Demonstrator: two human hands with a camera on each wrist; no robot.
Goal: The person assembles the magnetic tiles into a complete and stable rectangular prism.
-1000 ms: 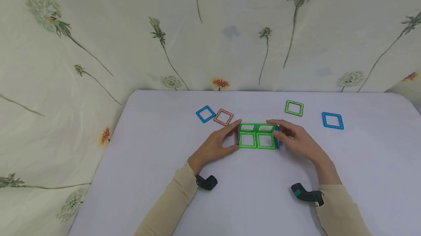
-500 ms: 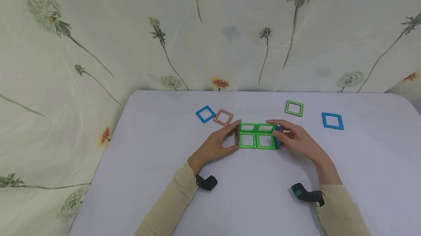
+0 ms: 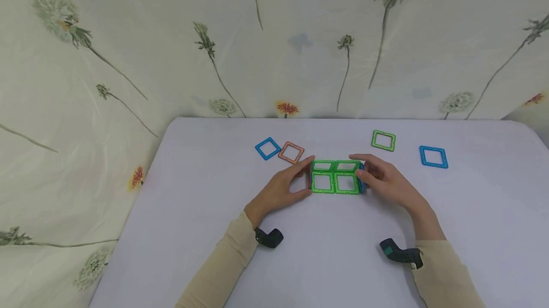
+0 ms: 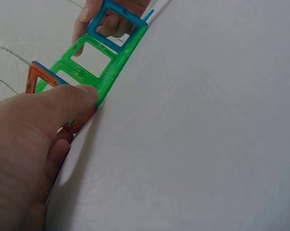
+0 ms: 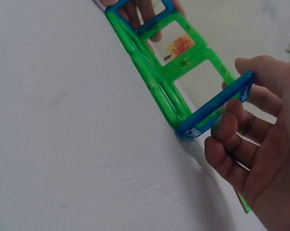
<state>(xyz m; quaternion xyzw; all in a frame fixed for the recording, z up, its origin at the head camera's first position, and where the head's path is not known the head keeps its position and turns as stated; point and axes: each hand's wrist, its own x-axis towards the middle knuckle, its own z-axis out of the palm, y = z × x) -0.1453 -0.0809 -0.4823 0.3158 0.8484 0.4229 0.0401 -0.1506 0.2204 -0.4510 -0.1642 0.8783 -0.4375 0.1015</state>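
In front of me stands a small assembly of see-through magnetic tiles. Two green tiles (image 3: 334,184) form its front row, joined to two more green ones behind at an angle. An orange tile (image 4: 47,73) closes the left end, with blue showing along its inner side. My left hand (image 3: 279,189) grips this end, thumb at the front corner, fingers reaching to the back. At the right end a blue tile (image 5: 214,103) stands on edge. My right hand (image 3: 388,184) pinches it with thumb and forefinger; the other fingers curl beside its outer face.
Behind the assembly, a loose blue tile (image 3: 260,153) and an orange tile (image 3: 287,160) lie corner to corner at left. At right lie a loose green tile (image 3: 382,148) and another blue tile (image 3: 422,156). A flowered cloth (image 3: 317,74) hangs beyond the white table (image 3: 193,169).
My right forefinger's tip has shifted slightly to the right along the back of the assembly. My left hand and the tiles look the same as before.
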